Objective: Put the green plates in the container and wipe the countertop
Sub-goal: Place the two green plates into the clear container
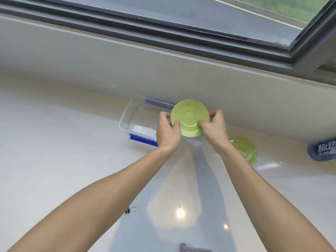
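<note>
1. Head view: both arms reach forward over the pale, glossy desk [54, 142], which runs along a wall below a window [200, 19].
2. The left hand [168, 132] and the right hand [214, 130] each pinch an edge of one green plate [190, 118], thumbs on its face and fingers behind it. The plate is tilted up toward the camera and held off the desk.
3. The plate hangs over the right end of a clear plastic container [138, 120] with blue clips, which sits open on the desk against the wall.
4. A second green plate [245, 150] lies flat on the desk to the right of the container, partly hidden by the right forearm.
5. A blue bottle [323, 149] shows at the right edge, cut off by the frame.
6. Dark crumbs [128, 210] are scattered on the desk near the left forearm.
7. A grey cloth [192, 248] peeks in at the bottom edge.
</note>
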